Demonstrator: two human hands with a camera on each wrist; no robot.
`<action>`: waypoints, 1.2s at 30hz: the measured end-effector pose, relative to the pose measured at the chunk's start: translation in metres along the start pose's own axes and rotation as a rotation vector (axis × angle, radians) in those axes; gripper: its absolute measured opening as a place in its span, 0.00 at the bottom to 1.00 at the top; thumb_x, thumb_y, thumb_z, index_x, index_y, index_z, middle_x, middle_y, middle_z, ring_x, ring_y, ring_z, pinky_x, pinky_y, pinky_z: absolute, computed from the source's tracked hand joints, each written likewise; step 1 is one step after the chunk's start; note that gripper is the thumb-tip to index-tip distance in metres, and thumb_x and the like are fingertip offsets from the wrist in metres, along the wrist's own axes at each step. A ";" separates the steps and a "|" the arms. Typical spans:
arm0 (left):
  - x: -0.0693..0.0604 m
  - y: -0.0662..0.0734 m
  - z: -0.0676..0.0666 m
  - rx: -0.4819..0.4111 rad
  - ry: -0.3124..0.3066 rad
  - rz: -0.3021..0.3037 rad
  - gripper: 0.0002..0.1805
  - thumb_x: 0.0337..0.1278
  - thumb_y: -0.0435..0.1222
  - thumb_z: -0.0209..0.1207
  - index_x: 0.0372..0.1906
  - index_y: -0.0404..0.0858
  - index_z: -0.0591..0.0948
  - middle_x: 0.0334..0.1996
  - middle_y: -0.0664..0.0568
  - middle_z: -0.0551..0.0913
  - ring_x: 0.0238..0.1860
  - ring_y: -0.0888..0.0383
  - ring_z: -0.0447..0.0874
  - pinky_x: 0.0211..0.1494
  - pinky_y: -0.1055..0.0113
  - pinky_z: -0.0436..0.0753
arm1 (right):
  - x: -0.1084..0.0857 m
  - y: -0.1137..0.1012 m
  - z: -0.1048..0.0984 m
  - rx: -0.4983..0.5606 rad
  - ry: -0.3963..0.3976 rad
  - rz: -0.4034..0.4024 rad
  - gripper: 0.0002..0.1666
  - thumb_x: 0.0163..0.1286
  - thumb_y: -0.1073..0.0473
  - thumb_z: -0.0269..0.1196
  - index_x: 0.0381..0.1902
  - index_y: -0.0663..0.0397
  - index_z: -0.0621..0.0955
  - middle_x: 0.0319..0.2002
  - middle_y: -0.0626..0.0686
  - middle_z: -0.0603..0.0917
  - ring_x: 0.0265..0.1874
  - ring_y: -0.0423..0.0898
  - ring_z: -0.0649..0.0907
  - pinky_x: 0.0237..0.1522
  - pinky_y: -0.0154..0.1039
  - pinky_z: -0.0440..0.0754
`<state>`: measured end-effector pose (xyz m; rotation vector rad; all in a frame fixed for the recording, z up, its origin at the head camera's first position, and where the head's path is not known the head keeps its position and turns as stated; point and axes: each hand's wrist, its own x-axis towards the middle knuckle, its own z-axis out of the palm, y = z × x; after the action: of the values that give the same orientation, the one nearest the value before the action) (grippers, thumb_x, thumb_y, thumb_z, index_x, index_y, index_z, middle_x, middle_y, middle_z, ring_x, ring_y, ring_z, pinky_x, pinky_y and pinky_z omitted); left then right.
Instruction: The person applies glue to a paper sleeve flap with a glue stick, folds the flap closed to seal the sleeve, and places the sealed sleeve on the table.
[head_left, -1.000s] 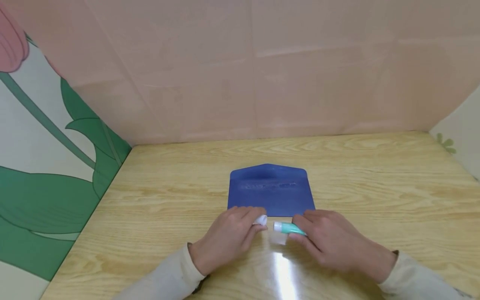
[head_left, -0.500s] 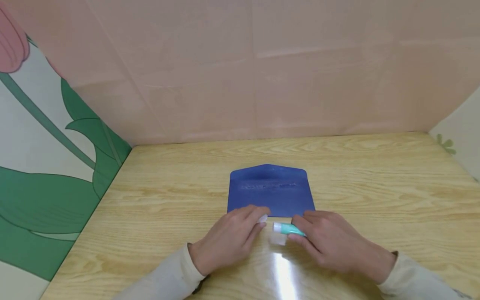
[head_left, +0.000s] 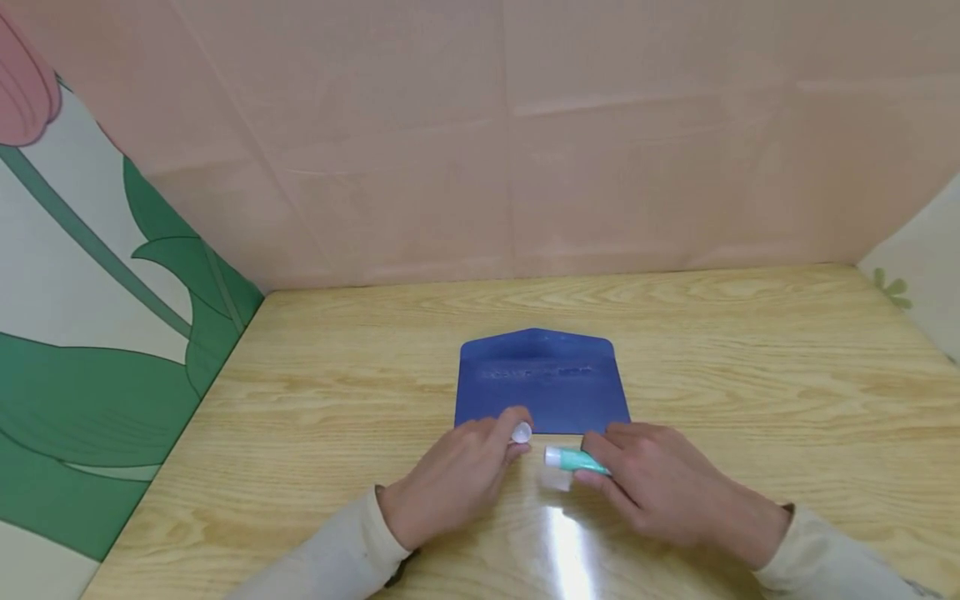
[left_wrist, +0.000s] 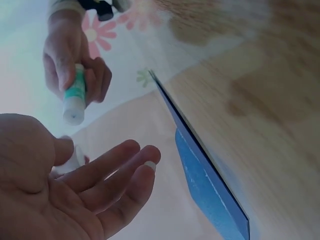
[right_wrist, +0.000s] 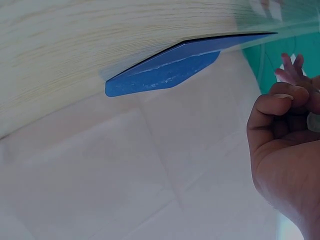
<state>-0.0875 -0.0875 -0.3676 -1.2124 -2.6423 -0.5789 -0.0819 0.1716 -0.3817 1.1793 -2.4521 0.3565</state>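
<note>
A blue envelope [head_left: 542, 396] lies on the table with its flap unfolded away from me; whitish smears cross it below the fold. Just in front of it, my left hand [head_left: 453, 475] pinches a small white cap [head_left: 522, 432] between thumb and index finger, the other fingers loosely bent in the left wrist view. My right hand [head_left: 667, 482] grips a teal-and-white glue stick [head_left: 576, 460], its white end pointing left. A short gap separates cap and stick. In the right wrist view, curled fingers [right_wrist: 272, 107] hide most of the stick.
The wood-grain table [head_left: 337, 375] extends around the envelope. A pinkish cloth wall [head_left: 487, 167] stands at the back. A panel with green leaves [head_left: 90, 400] rises on the left, a pale one on the right.
The cap has turned in my left fingers, so its round end now faces the head camera. My right hand and the glue stick have barely shifted; the envelope stays put.
</note>
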 end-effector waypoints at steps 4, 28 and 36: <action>0.000 -0.002 0.000 0.044 0.037 0.040 0.13 0.74 0.42 0.52 0.54 0.41 0.77 0.43 0.55 0.85 0.40 0.62 0.84 0.46 0.71 0.83 | 0.000 0.000 0.001 -0.001 0.014 -0.014 0.15 0.74 0.43 0.56 0.29 0.40 0.70 0.21 0.33 0.59 0.21 0.28 0.58 0.24 0.23 0.58; 0.004 -0.100 -0.031 0.128 -0.006 -0.441 0.11 0.52 0.34 0.72 0.43 0.40 0.87 0.37 0.52 0.86 0.30 0.59 0.85 0.35 0.62 0.84 | 0.000 -0.001 0.001 0.003 -0.006 -0.005 0.14 0.71 0.44 0.60 0.29 0.39 0.70 0.22 0.32 0.59 0.21 0.29 0.59 0.24 0.24 0.60; 0.006 -0.114 -0.033 0.167 -0.116 -0.488 0.11 0.54 0.29 0.68 0.43 0.40 0.89 0.42 0.48 0.89 0.45 0.49 0.87 0.48 0.53 0.85 | 0.000 -0.001 0.001 -0.008 -0.010 -0.001 0.14 0.72 0.44 0.60 0.30 0.39 0.71 0.22 0.32 0.61 0.22 0.28 0.59 0.24 0.24 0.60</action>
<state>-0.1775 -0.1649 -0.3665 -0.5670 -3.0262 -0.3488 -0.0810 0.1706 -0.3828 1.1812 -2.4592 0.3419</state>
